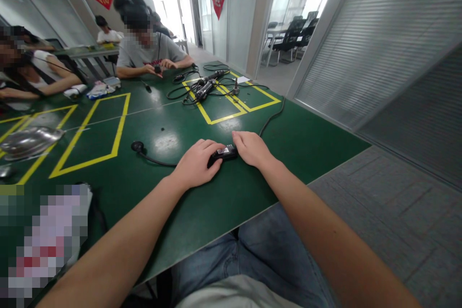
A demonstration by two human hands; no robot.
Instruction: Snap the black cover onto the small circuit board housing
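Observation:
A black power strip or adapter [226,152] with a pale label lies on the green table [231,187] in front of me. My left hand [198,161] is wrapped round its left end, thumb at the near side. At its right end is my right hand [251,148], fingers pressed together; what they hold there is hidden. A black cable runs left from my left hand to a round black plug [137,147]. Another dark cable [274,115] leads from behind my right hand toward the back right.
Black tools with tangled cables [206,89] lie at the back, over yellow tape rectangles. A metal bowl [32,142] is at the left, a pixelated packet [54,231] at the near left. People sit across the table [147,55] and at the left.

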